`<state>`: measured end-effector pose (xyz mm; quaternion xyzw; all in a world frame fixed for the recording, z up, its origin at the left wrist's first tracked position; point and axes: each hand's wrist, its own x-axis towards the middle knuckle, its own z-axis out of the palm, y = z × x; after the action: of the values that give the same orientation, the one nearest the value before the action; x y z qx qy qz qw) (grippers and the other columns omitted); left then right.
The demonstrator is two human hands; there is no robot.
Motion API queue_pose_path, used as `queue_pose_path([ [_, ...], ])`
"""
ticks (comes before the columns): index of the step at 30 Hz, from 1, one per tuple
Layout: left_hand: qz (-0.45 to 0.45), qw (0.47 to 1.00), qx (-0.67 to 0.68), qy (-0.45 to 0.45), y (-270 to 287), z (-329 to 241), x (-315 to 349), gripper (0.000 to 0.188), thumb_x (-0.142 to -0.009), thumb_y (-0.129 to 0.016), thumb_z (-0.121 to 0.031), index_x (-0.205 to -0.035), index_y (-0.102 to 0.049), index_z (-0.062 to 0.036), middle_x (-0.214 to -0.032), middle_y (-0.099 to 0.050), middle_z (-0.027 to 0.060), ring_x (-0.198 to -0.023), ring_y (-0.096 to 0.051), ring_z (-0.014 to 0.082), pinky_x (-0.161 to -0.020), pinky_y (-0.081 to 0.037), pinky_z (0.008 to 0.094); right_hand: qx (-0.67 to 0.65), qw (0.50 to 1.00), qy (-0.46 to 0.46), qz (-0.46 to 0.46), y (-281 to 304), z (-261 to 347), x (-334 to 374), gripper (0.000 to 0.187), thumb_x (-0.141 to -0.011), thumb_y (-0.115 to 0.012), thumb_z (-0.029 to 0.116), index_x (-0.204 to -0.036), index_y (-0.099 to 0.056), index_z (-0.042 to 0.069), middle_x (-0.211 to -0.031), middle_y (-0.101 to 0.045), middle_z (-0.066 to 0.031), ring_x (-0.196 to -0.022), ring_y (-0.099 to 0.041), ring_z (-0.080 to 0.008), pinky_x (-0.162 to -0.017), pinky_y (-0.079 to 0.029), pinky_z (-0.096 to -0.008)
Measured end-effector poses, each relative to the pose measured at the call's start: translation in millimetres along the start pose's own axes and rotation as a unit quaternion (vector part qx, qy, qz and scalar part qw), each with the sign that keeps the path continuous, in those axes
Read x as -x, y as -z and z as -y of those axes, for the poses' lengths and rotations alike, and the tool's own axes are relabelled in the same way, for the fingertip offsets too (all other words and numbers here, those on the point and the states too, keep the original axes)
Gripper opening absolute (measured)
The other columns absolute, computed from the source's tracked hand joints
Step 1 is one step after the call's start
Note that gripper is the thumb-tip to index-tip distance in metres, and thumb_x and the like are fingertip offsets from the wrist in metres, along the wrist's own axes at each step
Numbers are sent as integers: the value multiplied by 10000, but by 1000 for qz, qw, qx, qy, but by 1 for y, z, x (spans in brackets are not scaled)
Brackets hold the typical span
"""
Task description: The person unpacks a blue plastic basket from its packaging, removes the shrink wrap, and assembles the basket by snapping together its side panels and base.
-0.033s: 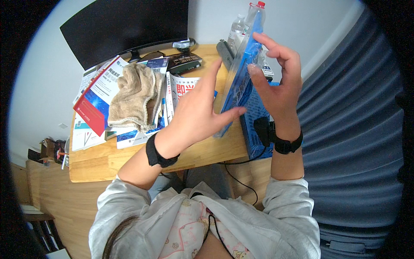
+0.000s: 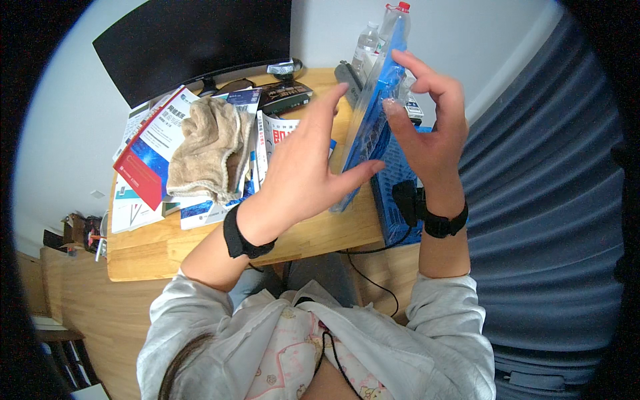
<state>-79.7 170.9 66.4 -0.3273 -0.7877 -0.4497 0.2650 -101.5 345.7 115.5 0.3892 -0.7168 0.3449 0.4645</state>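
Observation:
A flat blue package in clear plastic [image 2: 375, 110] stands tilted on edge over the right part of the desk. My right hand [image 2: 435, 123] grips its right side, thumb and fingers closed against the plastic. On the other side, my left hand [image 2: 300, 167] is open, thumb and fingers apart. Its thumb tip is close to the lower part of the package; whether it touches, I cannot tell. A black strap circles each wrist.
A beige cloth [image 2: 210, 150] lies on several books and papers on the wooden desk [image 2: 153, 257]. Behind stands a black monitor [image 2: 200, 43]. Clear bottles [image 2: 365, 43] stand at the back. A blue basket-like thing [image 2: 400, 153] is below my right hand; a black cable [image 2: 373, 280] hangs nearby.
My left hand has shifted slightly, its fingers leaning a little more to the right toward the package. My right hand and the package look the same.

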Motion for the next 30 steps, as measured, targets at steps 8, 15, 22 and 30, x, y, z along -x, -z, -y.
queue_pose_path([
  [8, -71, 987, -85, -117, 12, -30, -28, 419, -668, -722, -63, -1035, -520, -59, -1086, -507, 128, -978, -530, 320, -766, -479, 332, 113, 993, 36, 22, 7, 11, 0, 184, -732, -681, 58, -886, -581, 55, -1114, -607, -136, -945, -610, -299, -785, -493, -347],
  [15, -181, 939, -238, -172, 6, -34, -37, 334, -628, -715, -77, -922, -556, -86, -973, -520, 95, -839, -539, 285, -681, -468, 342, 151, 987, 36, 45, 9, 20, 4, 184, -746, -660, 45, -920, -600, 49, -1106, -608, -123, -934, -613, -299, -782, -497, -351],
  [22, -131, 964, -178, -150, 10, -34, -35, 240, -689, -680, -36, -900, -569, -64, -958, -530, 114, -800, -559, 290, -655, -476, 336, 155, 985, 62, 34, 6, 16, 5, 189, -760, -647, 59, -938, -585, 51, -1105, -599, -120, -862, -623, -300, -719, -510, -351],
  [30, -94, 974, -102, -181, 12, -30, -38, 162, -775, -618, -17, -923, -556, -39, -995, -522, 142, -792, -552, 320, -664, -476, 334, 162, 985, 49, 10, -2, 14, 7, 176, -782, -614, 92, -949, -561, 68, -1088, -572, -125, -908, -578, -331, -771, -484, -387],
])
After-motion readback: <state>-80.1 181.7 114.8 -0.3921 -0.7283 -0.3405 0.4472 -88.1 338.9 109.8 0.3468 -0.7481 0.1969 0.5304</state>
